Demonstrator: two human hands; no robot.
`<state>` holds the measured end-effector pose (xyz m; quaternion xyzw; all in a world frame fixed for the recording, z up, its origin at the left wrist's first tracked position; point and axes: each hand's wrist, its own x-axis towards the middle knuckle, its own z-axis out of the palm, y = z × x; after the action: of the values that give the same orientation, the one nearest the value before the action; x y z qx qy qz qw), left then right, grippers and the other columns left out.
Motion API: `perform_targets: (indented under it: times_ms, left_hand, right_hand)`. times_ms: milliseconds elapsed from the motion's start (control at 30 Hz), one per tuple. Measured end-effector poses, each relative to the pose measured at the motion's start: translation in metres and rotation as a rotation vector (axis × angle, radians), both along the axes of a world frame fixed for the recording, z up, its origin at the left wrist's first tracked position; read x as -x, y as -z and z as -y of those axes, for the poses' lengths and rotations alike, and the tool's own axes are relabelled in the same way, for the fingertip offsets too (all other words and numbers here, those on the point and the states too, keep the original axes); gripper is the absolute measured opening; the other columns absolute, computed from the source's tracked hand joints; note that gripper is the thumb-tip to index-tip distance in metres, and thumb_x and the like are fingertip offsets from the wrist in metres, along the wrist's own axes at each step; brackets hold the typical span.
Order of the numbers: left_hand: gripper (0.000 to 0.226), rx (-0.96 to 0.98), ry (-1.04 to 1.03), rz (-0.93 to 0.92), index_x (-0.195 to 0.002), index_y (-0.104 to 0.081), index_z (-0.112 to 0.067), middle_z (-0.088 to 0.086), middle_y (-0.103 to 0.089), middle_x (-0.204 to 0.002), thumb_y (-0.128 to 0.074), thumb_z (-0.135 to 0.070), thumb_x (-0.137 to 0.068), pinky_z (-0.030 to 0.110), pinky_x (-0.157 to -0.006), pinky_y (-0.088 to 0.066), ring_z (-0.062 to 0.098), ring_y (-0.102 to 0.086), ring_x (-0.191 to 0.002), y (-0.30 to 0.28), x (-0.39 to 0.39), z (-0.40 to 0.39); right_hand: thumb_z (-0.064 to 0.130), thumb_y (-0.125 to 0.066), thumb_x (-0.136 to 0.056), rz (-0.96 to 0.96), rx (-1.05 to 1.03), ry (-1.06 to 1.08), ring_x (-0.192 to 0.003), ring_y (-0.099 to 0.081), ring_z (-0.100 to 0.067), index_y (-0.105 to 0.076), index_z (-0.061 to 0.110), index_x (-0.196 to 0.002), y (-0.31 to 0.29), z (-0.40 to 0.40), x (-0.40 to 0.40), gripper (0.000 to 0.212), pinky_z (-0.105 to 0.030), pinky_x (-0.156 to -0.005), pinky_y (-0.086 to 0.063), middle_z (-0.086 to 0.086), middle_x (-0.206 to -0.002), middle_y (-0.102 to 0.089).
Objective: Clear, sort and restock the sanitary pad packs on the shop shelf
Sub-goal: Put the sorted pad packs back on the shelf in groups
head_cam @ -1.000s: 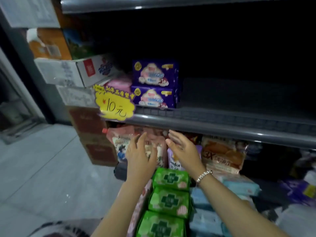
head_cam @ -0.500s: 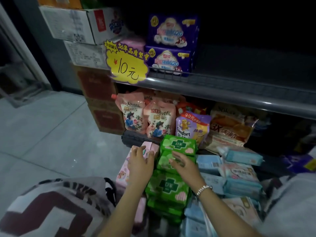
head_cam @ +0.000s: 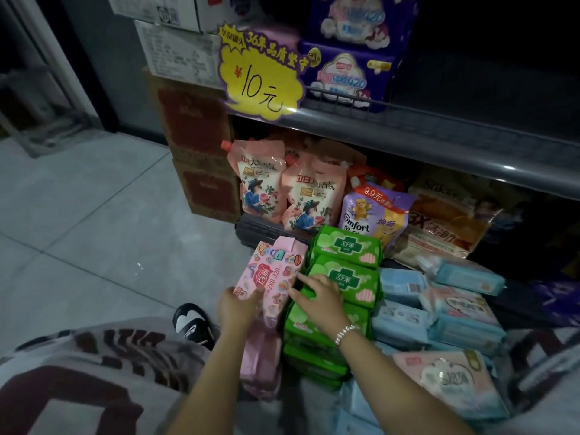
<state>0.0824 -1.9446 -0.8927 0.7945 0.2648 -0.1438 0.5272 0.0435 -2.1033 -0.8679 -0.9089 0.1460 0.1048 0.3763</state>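
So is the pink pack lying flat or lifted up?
Lifted and tilted. The left hand grips the pink pad pack at its near end, raising it above the pink packs below.

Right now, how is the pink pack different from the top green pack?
The pink pack has cartoon pictures; the top green pack shows a white cross. The left hand grips the pink pack and tilts it up; the green one lies flat on its stack, untouched. Both are soft plastic-wrapped packs.

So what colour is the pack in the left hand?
Pink pack, with small multicoloured cartoon prints; head view.
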Motion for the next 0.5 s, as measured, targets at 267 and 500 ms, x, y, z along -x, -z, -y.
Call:
perform_targets:
  times_ms: [267, 500]
  left_hand:
    - [0.059, 0.676, -0.227, -0.263, -0.115, -0.057, 0.005, 0.022, -0.071, -0.102, -0.085, -0.019, -0.068, 0.048, -0.087, -0.055, 0.036, -0.068, -0.097, 0.020, -0.005, -0.022]
    - [0.046, 0.694, -0.238, -0.130, -0.114, -0.058, 0.008, 0.021, -0.071, -0.096, -0.078, -0.011, -0.077, 0.039, -0.067, -0.059, 0.032, -0.069, -0.083, 0.001, -0.011, -0.024]
  right_hand:
    - [0.058, -0.048, -0.092, -0.042, 0.189, 0.013, -0.127, -0.028, -0.019, -0.049, 0.030, -0.139, 0.002, -0.012, -0.007, 0.055, -0.031, -0.104, -0.024, 0.003, -0.134, -0.040]
    - [0.060, -0.048, -0.091, -0.046, 0.111, 0.084, -0.129, -0.032, -0.022, -0.052, 0.030, -0.136, -0.011, -0.015, -0.008, 0.054, -0.036, -0.107, -0.027, -0.001, -0.136, -0.044]
